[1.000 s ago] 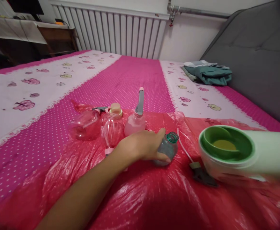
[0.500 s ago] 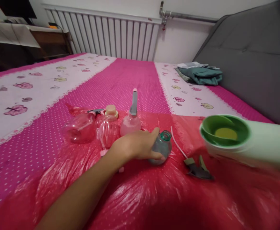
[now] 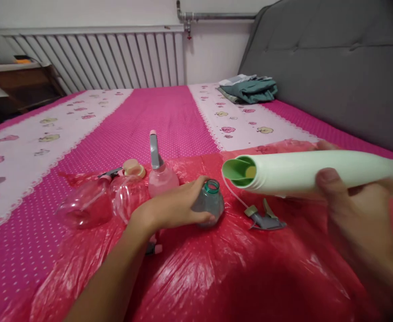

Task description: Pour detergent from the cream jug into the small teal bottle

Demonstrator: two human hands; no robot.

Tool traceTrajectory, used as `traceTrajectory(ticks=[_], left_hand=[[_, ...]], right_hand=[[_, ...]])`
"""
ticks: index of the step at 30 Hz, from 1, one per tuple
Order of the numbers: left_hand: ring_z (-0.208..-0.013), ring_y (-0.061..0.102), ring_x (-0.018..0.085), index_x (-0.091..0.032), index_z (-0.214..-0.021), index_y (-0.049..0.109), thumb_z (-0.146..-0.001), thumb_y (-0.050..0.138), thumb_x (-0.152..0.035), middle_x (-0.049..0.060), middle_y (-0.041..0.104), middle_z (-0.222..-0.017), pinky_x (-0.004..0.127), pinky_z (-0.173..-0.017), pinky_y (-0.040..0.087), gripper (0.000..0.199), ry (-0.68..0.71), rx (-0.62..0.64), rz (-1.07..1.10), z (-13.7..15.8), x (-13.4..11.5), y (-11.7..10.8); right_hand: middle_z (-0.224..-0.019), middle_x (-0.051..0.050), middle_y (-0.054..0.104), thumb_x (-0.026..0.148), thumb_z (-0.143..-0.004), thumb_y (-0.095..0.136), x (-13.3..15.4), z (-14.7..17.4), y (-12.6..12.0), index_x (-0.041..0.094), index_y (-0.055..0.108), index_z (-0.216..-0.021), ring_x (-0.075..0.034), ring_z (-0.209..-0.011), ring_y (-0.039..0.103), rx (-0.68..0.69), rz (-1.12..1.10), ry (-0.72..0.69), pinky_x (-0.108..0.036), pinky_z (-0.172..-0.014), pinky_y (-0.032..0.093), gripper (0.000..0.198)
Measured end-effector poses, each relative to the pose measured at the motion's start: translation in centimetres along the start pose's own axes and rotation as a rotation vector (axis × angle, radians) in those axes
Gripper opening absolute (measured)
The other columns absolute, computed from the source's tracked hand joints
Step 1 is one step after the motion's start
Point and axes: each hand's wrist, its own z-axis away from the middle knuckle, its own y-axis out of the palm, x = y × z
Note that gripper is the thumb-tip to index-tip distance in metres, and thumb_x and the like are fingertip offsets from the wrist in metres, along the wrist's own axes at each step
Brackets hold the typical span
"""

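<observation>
My left hand [image 3: 173,206] is closed round a small clear spray bottle [image 3: 213,201] with a green threaded neck. It stands upright on red plastic sheeting, its mouth uncovered. In my right hand [image 3: 360,223], slightly blurred, is a long pale green bottle [image 3: 293,170], held nearly level. Its green pouring spout [image 3: 239,171] faces left, to the right of and a little above the small bottle's mouth. Below the spout lies a loose grey spray head [image 3: 265,219] with a thin dip tube. A pink spray bottle [image 3: 163,180] with a grey trigger head stands behind my left hand.
Clear pinkish bottles [image 3: 85,203] lie at the left, with a round beige-topped item [image 3: 134,168] behind them. The red plastic sheet [image 3: 196,277] covers the near part of a pink patterned bed [image 3: 163,107]. Folded clothes [image 3: 250,89] rest by the grey headboard [image 3: 317,58].
The pale green bottle has come further left into view, its spout nearer the small bottle, and my right hand now shows. My left hand keeps its hold. The camera view has turned right.
</observation>
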Motion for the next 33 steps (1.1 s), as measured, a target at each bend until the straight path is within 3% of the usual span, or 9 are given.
traceTrajectory(ticks=[3, 7, 9, 13, 15, 18, 21, 24, 33], left_hand=[[-0.12, 0.067, 0.035, -0.017, -0.151, 0.036, -0.087, 0.065, -0.053, 0.017, 0.064, -0.144, 0.037, -0.092, 0.052, 0.08, 0.036, 0.029, 0.05, -0.5, 0.5, 0.0], [-0.11, 0.069, 0.033, -0.018, -0.152, 0.035, -0.087, 0.066, -0.05, 0.016, 0.062, -0.145, 0.036, -0.086, 0.052, 0.079, 0.056, 0.028, 0.062, -0.7, 0.5, 0.0], [-0.105, 0.07, 0.032, -0.017, -0.151, 0.035, -0.087, 0.066, -0.049, 0.015, 0.065, -0.139, 0.036, -0.083, 0.052, 0.077, 0.041, 0.031, 0.064, -0.7, 0.3, 0.0], [-0.107, 0.07, 0.032, -0.016, -0.145, 0.039, -0.087, 0.067, -0.049, 0.013, 0.069, -0.128, 0.037, -0.085, 0.053, 0.072, 0.031, 0.034, 0.084, -0.7, 0.2, 0.1], [-0.105, 0.071, 0.032, -0.016, -0.145, 0.039, -0.088, 0.067, -0.05, 0.013, 0.07, -0.125, 0.038, -0.086, 0.053, 0.072, 0.026, 0.035, 0.082, -0.7, 0.2, 0.1], [-0.114, 0.069, 0.033, -0.017, -0.147, 0.038, -0.089, 0.067, -0.049, 0.014, 0.067, -0.134, 0.038, -0.089, 0.054, 0.073, 0.039, 0.033, 0.091, -0.6, 0.2, 0.0], [-0.129, 0.062, 0.035, -0.019, -0.148, 0.038, -0.089, 0.068, -0.048, 0.015, 0.061, -0.147, 0.038, -0.095, 0.053, 0.072, 0.05, 0.035, 0.106, -0.5, 0.2, -0.1], [-0.132, 0.06, 0.037, -0.018, -0.149, 0.037, -0.09, 0.067, -0.049, 0.016, 0.058, -0.151, 0.039, -0.097, 0.053, 0.073, 0.049, 0.034, 0.107, -0.5, 0.1, -0.2], [-0.122, 0.066, 0.035, -0.019, -0.152, 0.032, -0.09, 0.068, -0.049, 0.015, 0.063, -0.143, 0.038, -0.09, 0.055, 0.078, 0.057, 0.032, 0.112, -0.7, 0.4, 0.0]], right_hand=[[-0.129, -0.015, 0.061, 0.081, -0.072, 0.066, 0.1, 0.0, 0.4, 0.013, 0.07, -0.124, -0.024, -0.123, 0.065, -0.008, -0.048, 0.052, -0.043, -0.115, 0.054, 0.086], [-0.112, -0.016, 0.066, 0.079, -0.066, 0.071, 0.3, 0.0, 0.6, 0.006, 0.072, -0.109, -0.02, -0.102, 0.07, -0.021, -0.057, 0.055, -0.029, -0.085, 0.061, 0.085], [-0.112, -0.017, 0.065, 0.078, -0.065, 0.072, 0.6, 0.0, 0.8, 0.005, 0.072, -0.108, -0.02, -0.101, 0.07, -0.034, -0.061, 0.033, -0.026, -0.08, 0.061, 0.085], [-0.13, -0.018, 0.06, 0.072, -0.069, 0.073, 1.1, 0.1, 1.3, 0.006, 0.066, -0.131, -0.024, -0.125, 0.064, -0.039, -0.089, -0.055, -0.039, -0.11, 0.059, 0.09], [-0.134, -0.015, 0.058, 0.068, -0.071, 0.074, 1.0, 0.2, 1.4, 0.009, 0.061, -0.141, -0.025, -0.133, 0.06, -0.041, -0.08, -0.117, -0.047, -0.122, 0.051, 0.092], [-0.136, -0.008, 0.059, 0.066, -0.074, 0.074, 1.0, 0.4, 1.3, 0.015, 0.063, -0.138, -0.023, -0.145, 0.05, -0.03, -0.03, -0.236, -0.051, -0.131, 0.04, 0.082], [-0.136, -0.003, 0.059, 0.064, -0.079, 0.072, 1.1, 0.7, 1.0, 0.021, 0.065, -0.135, -0.019, -0.152, 0.043, -0.025, 0.037, -0.352, -0.05, -0.142, 0.017, 0.07], [-0.136, -0.001, 0.059, 0.063, -0.083, 0.069, 1.1, 0.9, 0.9, 0.025, 0.063, -0.136, -0.02, -0.151, 0.044, -0.039, 0.077, -0.434, -0.053, -0.141, 0.001, 0.066], [-0.136, -0.001, 0.058, 0.073, -0.087, 0.061, 1.4, 0.8, 0.7, 0.023, 0.06, -0.136, -0.018, -0.152, 0.042, -0.062, 0.153, -0.544, -0.042, -0.14, 0.005, 0.07]])
